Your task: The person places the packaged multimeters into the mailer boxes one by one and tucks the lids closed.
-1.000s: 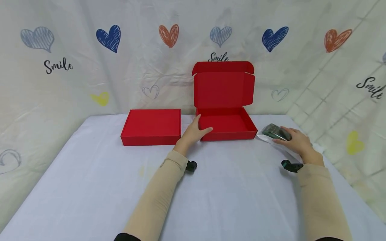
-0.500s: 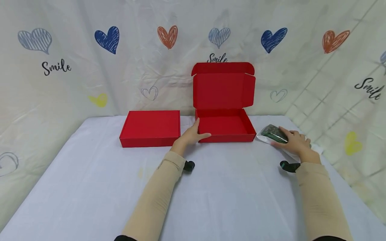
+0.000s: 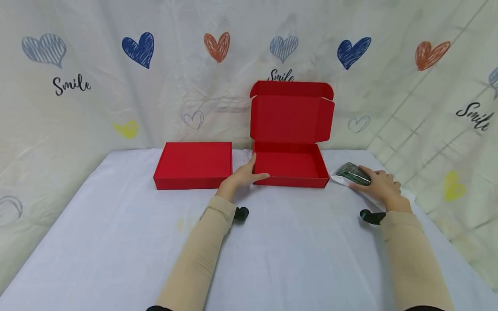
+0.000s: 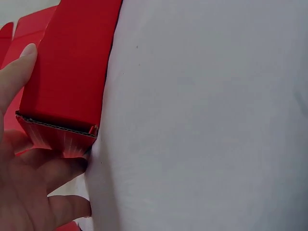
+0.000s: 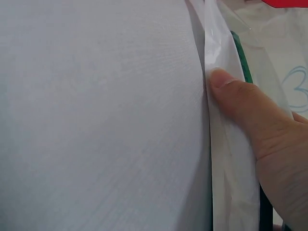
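A red cardboard box stands with its lid raised at the back and its inside bare. At its front left corner is my left hand. In the left wrist view the thumb lies over the front wall's top edge, and the fingers lie along the side wall. To the right of the box, my right hand grips a clear and white plastic pouch with something dark green inside. The right wrist view shows its thumb pressed on the pouch's white edge.
A second red box, lid down, sits left of my left hand. White cloth covers the table. Behind rises a white curtain printed with hearts and the word Smile. Dark wrist cameras show below both hands.
The raised-lid box has turned slightly, its front right corner coming nearer and its lid shifting right. My left hand has moved a little left with it. The right hand keeps its grip on the pouch.
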The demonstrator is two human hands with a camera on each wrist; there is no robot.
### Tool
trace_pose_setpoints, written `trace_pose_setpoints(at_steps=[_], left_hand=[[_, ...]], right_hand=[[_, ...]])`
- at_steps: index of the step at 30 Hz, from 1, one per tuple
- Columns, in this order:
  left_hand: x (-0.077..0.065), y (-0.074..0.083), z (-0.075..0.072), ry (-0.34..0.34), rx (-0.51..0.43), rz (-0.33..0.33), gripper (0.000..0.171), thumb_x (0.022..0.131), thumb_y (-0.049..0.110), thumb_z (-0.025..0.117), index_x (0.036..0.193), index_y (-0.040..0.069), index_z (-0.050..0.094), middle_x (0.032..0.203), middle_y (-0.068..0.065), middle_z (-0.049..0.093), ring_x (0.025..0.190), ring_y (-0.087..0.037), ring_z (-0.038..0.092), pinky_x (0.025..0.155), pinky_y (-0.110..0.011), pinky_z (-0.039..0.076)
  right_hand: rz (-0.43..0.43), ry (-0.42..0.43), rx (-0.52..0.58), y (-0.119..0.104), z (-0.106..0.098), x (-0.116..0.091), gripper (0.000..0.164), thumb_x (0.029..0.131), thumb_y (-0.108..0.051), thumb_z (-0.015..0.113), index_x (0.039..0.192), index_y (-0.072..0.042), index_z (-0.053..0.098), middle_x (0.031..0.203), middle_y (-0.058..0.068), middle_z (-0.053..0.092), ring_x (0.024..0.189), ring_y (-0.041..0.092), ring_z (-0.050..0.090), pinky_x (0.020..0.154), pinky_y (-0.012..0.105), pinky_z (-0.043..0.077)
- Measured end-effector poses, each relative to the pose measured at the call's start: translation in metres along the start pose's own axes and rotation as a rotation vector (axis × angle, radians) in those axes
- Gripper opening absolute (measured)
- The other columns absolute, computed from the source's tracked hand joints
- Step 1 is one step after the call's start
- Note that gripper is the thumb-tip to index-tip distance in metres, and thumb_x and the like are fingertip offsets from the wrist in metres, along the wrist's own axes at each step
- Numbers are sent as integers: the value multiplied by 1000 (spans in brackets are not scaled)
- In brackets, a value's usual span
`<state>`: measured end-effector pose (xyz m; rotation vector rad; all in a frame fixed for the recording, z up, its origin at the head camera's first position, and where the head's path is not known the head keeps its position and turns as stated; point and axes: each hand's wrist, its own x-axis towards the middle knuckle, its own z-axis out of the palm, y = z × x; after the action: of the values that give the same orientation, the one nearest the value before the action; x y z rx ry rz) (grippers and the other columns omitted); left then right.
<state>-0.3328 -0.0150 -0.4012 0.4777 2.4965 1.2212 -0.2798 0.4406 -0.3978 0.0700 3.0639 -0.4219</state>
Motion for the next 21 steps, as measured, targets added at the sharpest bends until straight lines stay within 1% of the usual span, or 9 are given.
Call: trace_pose_setpoints(at_steps=[4,9,15,21], left_hand=[[0,-2,-2,-6,-3,3,103,96,47,69,166,23,-2,169,-8,21,150,-31,27,116,-55,34],[1,-2,-4,-22,-7,8,103,96,46,69,166,23,-3,169,-8,20,150,-30,27,117,-54,33],[-1,0,-4,-19,-17,11,103,96,44,70,166,23,-2,170,-9,20,151,-31,25,117,-54,33],[-2,-2,-3,-13,-34,5,104,95,44,71,166,24,-3,169,-9,20,150,-31,26,116,-55,34]], right_hand=[[-4,33,3,0,1,1,107,87,-75,62,161,-7,24,136,49,29,118,67,30,86,82,24],[18,71,-4,-1,-2,-1,104,88,-73,62,160,-7,26,132,50,32,113,66,34,82,81,28],[22,130,-18,-1,-17,-6,103,89,-73,60,162,-10,24,133,51,31,112,67,35,80,80,29],[-14,156,-26,-9,-30,-10,102,89,-71,63,162,-10,26,135,50,32,114,70,35,81,79,28]])
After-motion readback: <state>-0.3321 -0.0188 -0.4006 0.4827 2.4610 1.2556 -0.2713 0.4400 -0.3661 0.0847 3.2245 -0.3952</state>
